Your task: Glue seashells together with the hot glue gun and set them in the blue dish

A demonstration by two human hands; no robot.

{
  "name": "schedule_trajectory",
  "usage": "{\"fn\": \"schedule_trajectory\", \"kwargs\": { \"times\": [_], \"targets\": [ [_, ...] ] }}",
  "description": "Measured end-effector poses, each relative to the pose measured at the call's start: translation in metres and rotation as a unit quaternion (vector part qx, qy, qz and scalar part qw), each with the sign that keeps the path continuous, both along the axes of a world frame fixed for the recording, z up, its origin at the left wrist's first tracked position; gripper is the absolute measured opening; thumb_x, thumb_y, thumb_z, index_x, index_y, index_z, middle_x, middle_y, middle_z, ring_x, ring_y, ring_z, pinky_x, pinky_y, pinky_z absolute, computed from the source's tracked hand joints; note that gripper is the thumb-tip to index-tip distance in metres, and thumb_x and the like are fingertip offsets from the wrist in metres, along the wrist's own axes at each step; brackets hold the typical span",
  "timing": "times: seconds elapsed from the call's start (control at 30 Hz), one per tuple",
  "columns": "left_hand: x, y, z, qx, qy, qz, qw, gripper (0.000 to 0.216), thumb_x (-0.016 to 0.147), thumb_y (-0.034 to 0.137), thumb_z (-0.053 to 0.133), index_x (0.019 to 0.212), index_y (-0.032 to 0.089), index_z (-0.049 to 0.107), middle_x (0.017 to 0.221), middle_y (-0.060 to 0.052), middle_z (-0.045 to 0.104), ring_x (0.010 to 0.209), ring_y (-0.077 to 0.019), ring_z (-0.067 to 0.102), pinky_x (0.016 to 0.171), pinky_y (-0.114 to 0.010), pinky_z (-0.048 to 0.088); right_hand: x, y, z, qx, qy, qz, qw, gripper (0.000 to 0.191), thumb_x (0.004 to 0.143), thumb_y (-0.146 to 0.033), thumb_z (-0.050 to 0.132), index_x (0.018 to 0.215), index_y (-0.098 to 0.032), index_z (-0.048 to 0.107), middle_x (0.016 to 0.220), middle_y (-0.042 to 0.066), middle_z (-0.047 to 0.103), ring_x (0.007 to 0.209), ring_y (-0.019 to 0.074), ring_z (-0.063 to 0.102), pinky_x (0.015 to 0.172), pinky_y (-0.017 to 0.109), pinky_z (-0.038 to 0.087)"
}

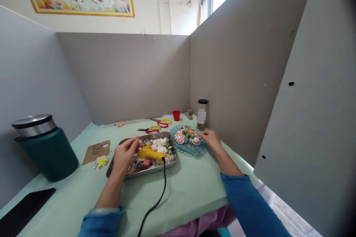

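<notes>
My left hand [124, 156] is over the left side of a metal tray [147, 172] heaped with shells [160, 143]. Its thumb and forefinger are pinched together; whatever they hold is too small to make out. On the shells lies a yellow glue gun [151, 154], its black cord [164, 181] trailing over the near table edge. My right hand [211, 140] reaches to the right rim of a blue glass plate [191, 150], fingers closed beside the shells there. I cannot tell what is between those fingertips. A large patterned shell [179, 138] sits at the plate's left.
Scissors [152, 129] and a second pair [164, 122] lie behind the tray. Farther back are a red cup [176, 115] and a black-lidded jar [202, 114]. At left stand a teal flask [50, 155], brown card [96, 152], yellow-centred shell piece [101, 162] and phone [26, 211].
</notes>
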State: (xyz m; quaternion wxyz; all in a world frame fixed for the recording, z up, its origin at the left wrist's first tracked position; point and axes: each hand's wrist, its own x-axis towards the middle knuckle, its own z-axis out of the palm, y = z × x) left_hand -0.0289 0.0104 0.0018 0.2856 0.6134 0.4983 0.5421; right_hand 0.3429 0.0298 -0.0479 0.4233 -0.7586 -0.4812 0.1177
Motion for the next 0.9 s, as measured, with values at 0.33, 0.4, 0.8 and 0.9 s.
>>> {"fn": "schedule_trajectory", "kwargs": {
  "times": [0.33,0.4,0.8,0.9],
  "targets": [
    [0.000,0.000,0.001,0.006,0.008,0.011,1.000,0.057,0.069,0.062,0.061,0.098,0.014,0.071,0.072,-0.006,0.071,0.058,-0.0162,0.058,0.058,-0.026,0.050,0.006,-0.016,0.012,0.009,0.009,0.104,0.994,0.033,0.068,-0.047,0.068,0.075,-0.015,0.072,0.070,0.005,0.069,0.063,0.0161,0.059,0.054,0.023,0.038],
    [0.001,-0.001,0.002,0.009,0.011,0.011,1.000,0.057,0.069,0.062,0.061,0.098,0.014,0.071,0.072,-0.006,0.071,0.058,-0.0159,0.058,0.058,-0.025,0.050,0.010,-0.022,0.015,0.006,0.012,0.176,0.984,0.030,0.067,-0.043,0.069,0.077,-0.015,0.070,0.072,0.004,0.068,0.064,0.0150,0.058,0.057,0.023,0.040],
    [-0.001,-0.001,0.001,0.014,0.016,0.017,1.000,0.053,0.072,0.059,0.060,0.099,0.015,0.071,0.072,-0.006,0.071,0.058,-0.0153,0.056,0.059,-0.025,0.048,0.016,-0.024,0.006,-0.033,-0.056,0.264,0.962,0.005,0.062,-0.021,0.068,0.064,-0.017,0.072,0.064,0.000,0.068,0.060,0.0143,0.056,0.056,0.023,0.037],
    [-0.001,0.000,-0.001,0.018,0.029,0.026,0.999,0.052,0.073,0.058,0.059,0.099,0.015,0.071,0.072,-0.005,0.071,0.059,-0.0158,0.057,0.060,-0.025,0.048,0.015,-0.024,0.008,-0.020,-0.081,0.256,0.963,0.008,0.067,-0.021,0.064,0.065,-0.017,0.071,0.066,0.000,0.068,0.063,0.0153,0.056,0.058,0.023,0.037]
  ]
}}
